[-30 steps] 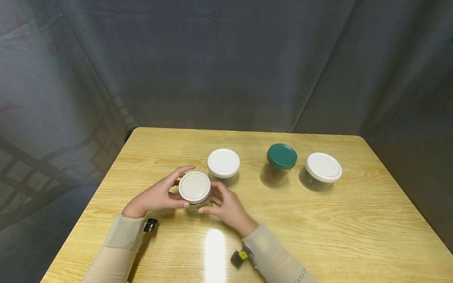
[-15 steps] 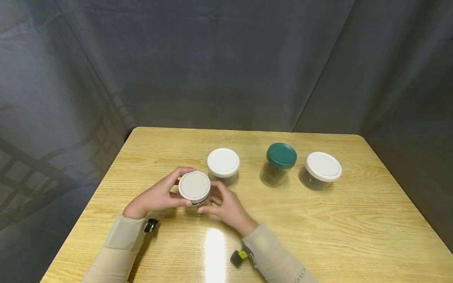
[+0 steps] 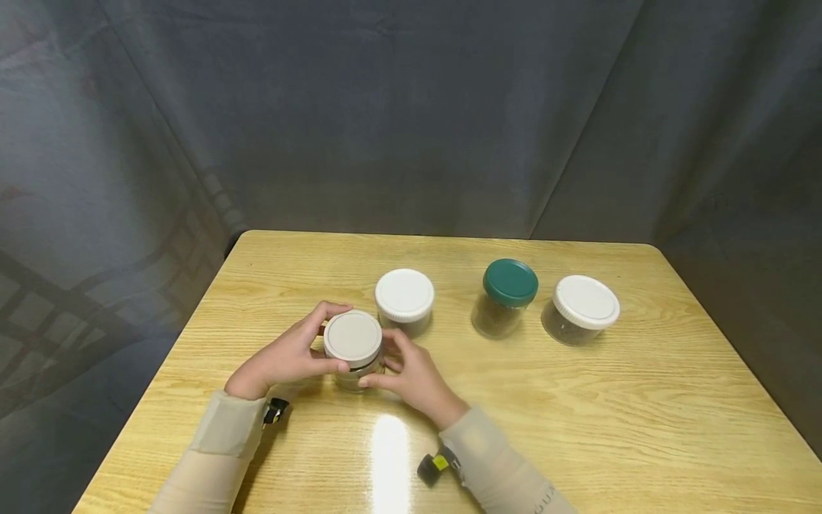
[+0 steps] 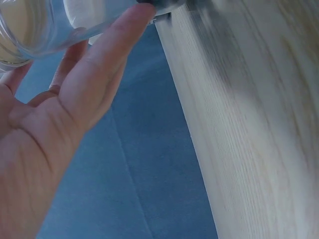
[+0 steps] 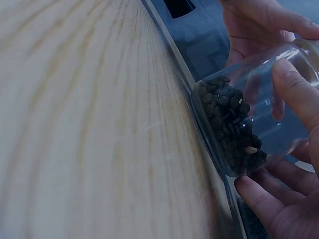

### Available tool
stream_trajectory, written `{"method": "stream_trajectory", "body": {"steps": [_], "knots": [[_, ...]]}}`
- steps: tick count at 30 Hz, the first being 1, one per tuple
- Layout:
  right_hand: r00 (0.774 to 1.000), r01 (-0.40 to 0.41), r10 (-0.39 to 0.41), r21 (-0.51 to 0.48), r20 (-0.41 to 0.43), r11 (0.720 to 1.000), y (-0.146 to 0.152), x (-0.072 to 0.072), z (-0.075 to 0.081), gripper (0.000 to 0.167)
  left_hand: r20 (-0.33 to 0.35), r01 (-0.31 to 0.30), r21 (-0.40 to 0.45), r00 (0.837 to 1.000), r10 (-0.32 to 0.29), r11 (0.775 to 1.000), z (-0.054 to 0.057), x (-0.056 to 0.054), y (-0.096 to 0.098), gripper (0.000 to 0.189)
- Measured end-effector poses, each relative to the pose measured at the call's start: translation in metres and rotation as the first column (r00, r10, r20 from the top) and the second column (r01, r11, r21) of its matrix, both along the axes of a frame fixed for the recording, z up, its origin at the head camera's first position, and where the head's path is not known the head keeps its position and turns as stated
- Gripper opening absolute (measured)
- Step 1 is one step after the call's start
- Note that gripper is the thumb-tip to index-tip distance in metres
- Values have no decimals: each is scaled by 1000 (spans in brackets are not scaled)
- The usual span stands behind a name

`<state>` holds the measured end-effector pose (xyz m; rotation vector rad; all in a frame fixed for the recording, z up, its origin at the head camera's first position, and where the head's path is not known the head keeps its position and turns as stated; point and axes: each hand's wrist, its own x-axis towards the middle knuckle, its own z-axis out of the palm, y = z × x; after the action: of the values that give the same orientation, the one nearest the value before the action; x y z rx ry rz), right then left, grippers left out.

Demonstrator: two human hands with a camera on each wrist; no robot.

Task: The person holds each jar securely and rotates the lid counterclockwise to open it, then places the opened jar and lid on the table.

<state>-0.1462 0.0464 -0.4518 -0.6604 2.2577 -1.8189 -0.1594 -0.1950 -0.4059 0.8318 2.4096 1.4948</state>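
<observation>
A clear jar (image 5: 271,107) with an off-white screw lid (image 3: 353,338) stands between my two hands, left of the table's middle. Dark bean-like pieces (image 5: 232,119) fill its lower part in the right wrist view. My left hand (image 3: 289,355) grips the lid from the left, thumb in front and fingers behind. From the right, my right hand (image 3: 414,376) holds the glass body below the lid, its thumb on the front. The far fingers of both hands are partly hidden by the jar.
Just behind the held jar is a white-lidded jar (image 3: 404,296). Farther right stand a green-lidded jar (image 3: 510,285) and another white-lidded jar (image 3: 584,303), both with dark contents. Behind the wooden table (image 3: 610,421) hangs a dark grey curtain (image 3: 411,121).
My left thumb has shifted slightly to the right along the lid's front edge as the left hand turns a little. The right hand and the jar keep their places.
</observation>
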Motion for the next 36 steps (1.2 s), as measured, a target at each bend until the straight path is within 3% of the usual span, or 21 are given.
{"method": "stream_trajectory", "body": {"steps": [6,13,15,18,20,24,26,30,33,36], "knots": [[1000,0,0,2,7,1000,0,0,1,76,-29,-29,-37,999,28,999,0,0,1,67],[1000,-2,2,-1,10,1000,0,-1,-1,75,11,-8,-9,1000,8,1000,0,-1,0,79],[1000,-2,2,-2,12,1000,0,-1,-1,76,-16,-14,-35,1000,14,999,1,-1,-2,86],[1000,-2,2,1,10,1000,0,-1,-1,75,-126,-51,-97,991,39,994,6,2,-3,88],[1000,0,0,5,8,1000,0,-1,-1,76,-239,-91,-129,969,58,987,10,4,-2,82],[1000,-1,1,7,9,1000,0,0,0,76,-433,-131,-155,900,52,979,19,10,1,64],[1000,-3,3,6,13,1000,0,0,0,76,-505,-129,-172,862,25,977,21,11,3,56],[1000,-4,4,10,8,1000,0,-1,-1,76,-593,-93,-196,804,-42,976,24,12,4,44],[1000,-3,3,11,0,1000,0,-1,-1,76,-617,-64,-214,783,-83,975,24,12,4,38],[1000,-4,4,14,-4,1000,0,0,-1,77,-618,-51,-232,779,-107,972,24,13,4,36]]}}
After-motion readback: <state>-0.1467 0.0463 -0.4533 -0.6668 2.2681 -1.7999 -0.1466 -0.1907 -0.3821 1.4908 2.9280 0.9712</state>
